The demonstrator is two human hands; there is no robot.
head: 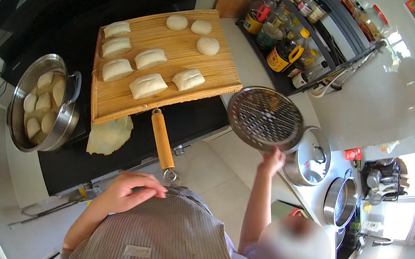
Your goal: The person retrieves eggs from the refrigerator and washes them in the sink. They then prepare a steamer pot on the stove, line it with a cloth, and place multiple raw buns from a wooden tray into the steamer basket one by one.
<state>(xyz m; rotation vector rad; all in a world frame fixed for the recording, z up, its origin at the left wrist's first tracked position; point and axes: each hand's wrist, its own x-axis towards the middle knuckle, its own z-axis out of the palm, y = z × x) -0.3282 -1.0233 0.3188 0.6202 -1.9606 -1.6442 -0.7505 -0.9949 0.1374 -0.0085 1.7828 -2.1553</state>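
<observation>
My right hand (pixel 273 161) grips the near rim of a round, perforated metal steamer plate (pixel 260 123), held up beside the worktop. In front of my apron, my left hand (pixel 132 190) holds nothing; its fingers are loosely bent, with the thumb near the index finger. Ahead lies a bamboo-slat board (pixel 180 45) bearing several cut dough pieces (pixel 148 85) and three round dough balls (pixel 208 46). Left of it stands a steel pot (pixel 67 124) with several pale dough pieces (pixel 43 102) inside.
A wooden handle (pixel 163 139) juts from under the board, beside a thin yellowish sheet (pixel 111 137) on the black cooktop (pixel 68 169). To the right stand a glass-lidded pot (pixel 310 157), a steel pan (pixel 341 202) and a rack of sauce bottles (pixel 283 54). A blurred patch hides the lower right.
</observation>
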